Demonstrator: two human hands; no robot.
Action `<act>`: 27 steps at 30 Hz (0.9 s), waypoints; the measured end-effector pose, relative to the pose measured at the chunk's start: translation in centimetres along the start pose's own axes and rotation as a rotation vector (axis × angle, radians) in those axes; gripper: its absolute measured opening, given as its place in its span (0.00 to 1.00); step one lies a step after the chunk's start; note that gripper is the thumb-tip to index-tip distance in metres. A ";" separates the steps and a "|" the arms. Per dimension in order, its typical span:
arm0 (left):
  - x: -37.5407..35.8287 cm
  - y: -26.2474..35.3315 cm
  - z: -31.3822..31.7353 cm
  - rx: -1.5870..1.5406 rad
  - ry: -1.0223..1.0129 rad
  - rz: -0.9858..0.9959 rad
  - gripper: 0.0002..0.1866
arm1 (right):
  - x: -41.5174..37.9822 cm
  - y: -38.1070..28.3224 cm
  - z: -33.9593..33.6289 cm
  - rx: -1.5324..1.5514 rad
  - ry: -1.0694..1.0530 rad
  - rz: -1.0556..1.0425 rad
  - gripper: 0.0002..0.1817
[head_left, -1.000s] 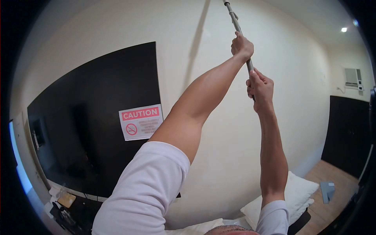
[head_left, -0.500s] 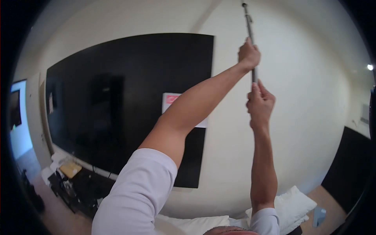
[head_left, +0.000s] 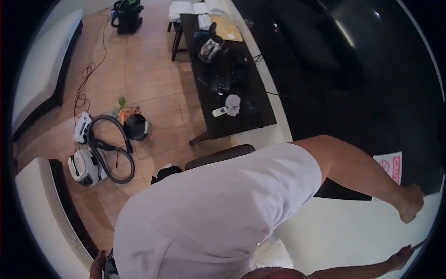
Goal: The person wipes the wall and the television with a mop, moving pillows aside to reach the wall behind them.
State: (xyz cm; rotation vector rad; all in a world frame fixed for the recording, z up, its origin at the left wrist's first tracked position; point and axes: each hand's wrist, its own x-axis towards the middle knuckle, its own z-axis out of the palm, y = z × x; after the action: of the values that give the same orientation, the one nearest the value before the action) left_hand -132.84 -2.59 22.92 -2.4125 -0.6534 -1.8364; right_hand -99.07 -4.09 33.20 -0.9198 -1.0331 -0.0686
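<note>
At the far right edge, my left hand [head_left: 411, 203] is closed in a fist, its arm stretched across the dark wall panel. My right hand [head_left: 399, 258] is lower down, its fingers closed around a thin metal pole [head_left: 419, 244]. Only a short dark piece of the pole shows; the rest is lost at the dark rim of the view. The pole inside my left fist is hidden. A white caution sign [head_left: 394, 168] with red print is on the panel just beside my left forearm.
A dark table [head_left: 260, 116] carries a remote [head_left: 219, 111], a crumpled cloth [head_left: 233, 104] and a kettle [head_left: 211, 49]. On the tiled floor are a vacuum cleaner [head_left: 86, 167], its hose [head_left: 131, 160], a bucket [head_left: 136, 127] and a cord. Another person's hand [head_left: 98, 262] shows at lower left.
My view has swung left and down from the wall to the floor and table. Both hands, on the pole before, now appear at the right edge, with most of the pole out of view.
</note>
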 end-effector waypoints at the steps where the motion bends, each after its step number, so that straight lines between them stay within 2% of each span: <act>1: -0.9 -1.4 -2.0 -0.002 0.016 -0.014 0.17 | 2.5 0.5 -0.4 0.103 -0.016 0.098 0.33; 3: -1.4 -2.6 -3.6 0.011 -0.141 -0.100 0.18 | 5.9 -0.2 -1.4 0.050 -0.046 0.137 0.31; 4: -2.5 -4.6 -4.8 0.060 -0.147 -0.100 0.18 | 8.2 2.0 -0.7 0.072 -0.156 0.066 0.30; 5: -3.0 -6.5 -5.7 0.112 -0.167 -0.057 0.18 | 9.0 3.4 -2.8 0.105 -0.226 -0.015 0.29; 6: -3.8 -7.4 -6.9 0.106 -0.179 -0.089 0.16 | 1.3 -1.5 0.3 -0.078 -0.185 -0.027 0.28; 7: -4.6 -8.5 -8.1 0.101 -0.191 -0.121 0.15 | 10.3 5.7 -3.4 -0.067 -0.407 -0.320 0.28; 8: -7.3 -7.3 -11.9 0.011 -0.140 -0.127 0.12 | 9.6 4.4 -2.3 -0.175 -0.384 -0.272 0.26; 9: -7.7 -7.3 -12.4 0.022 -0.137 -0.130 0.12 | 3.7 1.7 1.6 -0.042 -0.288 -0.340 0.25; 10: -7.9 -7.4 -12.6 0.034 -0.133 -0.132 0.13 | -0.2 -1.0 3.3 0.005 -0.219 -0.249 0.23; 11: -7.7 -7.0 -12.9 0.111 -0.129 -0.140 0.15 | -5.5 -5.7 5.6 -0.119 -0.107 -0.193 0.22; 13: -9.0 -5.7 -15.6 0.077 -0.147 -0.149 0.15 | -12.2 -10.6 9.0 0.065 -0.122 -0.126 0.08; 15: -9.9 -4.4 -18.8 0.073 -0.228 -0.171 0.15 | -15.6 -13.1 11.7 0.143 -0.124 -0.100 0.07; 18: -11.4 -3.6 -21.9 0.089 -0.230 -0.126 0.15 | -18.7 -14.4 14.4 0.169 -0.103 -0.062 0.19; 24: -15.6 -5.5 -30.8 0.206 -0.239 -0.070 0.14 | -25.4 -16.8 21.1 0.204 -0.141 -0.076 0.11; 27: -19.3 -8.0 -36.6 0.201 -0.251 -0.061 0.13 | -29.4 -18.7 25.8 0.236 -0.179 -0.071 0.10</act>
State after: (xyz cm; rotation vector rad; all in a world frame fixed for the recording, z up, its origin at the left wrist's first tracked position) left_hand -173.11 -11.45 14.13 -2.5312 -0.8915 -1.4176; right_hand -141.78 -8.81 27.28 -0.6828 -1.2121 0.0763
